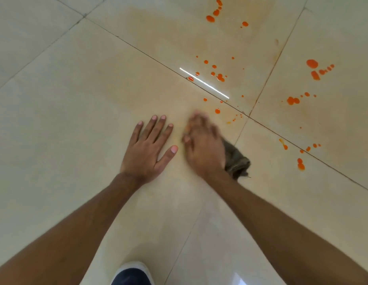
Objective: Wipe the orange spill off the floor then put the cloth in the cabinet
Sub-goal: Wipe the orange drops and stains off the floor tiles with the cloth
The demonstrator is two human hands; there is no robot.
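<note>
Orange drops of the spill [220, 77] lie scattered over the cream floor tiles, mostly up and to the right of my hands, with more drops [312, 63] further right and faint orange smears across the middle tiles. My right hand [203, 145] presses flat on a dark grey-brown cloth [236, 159], which sticks out from under the palm on its right side; the hand is motion-blurred. Flat on the floor just to its left rests my left hand [147, 147], fingers spread, holding nothing. No cabinet is in view.
The glossy tiled floor [55, 120] has dark grout lines crossing near the spill. A bright light reflection [203, 83] streaks across the drops. The toe of a dark shoe with a white rim [132, 274] shows at the bottom edge.
</note>
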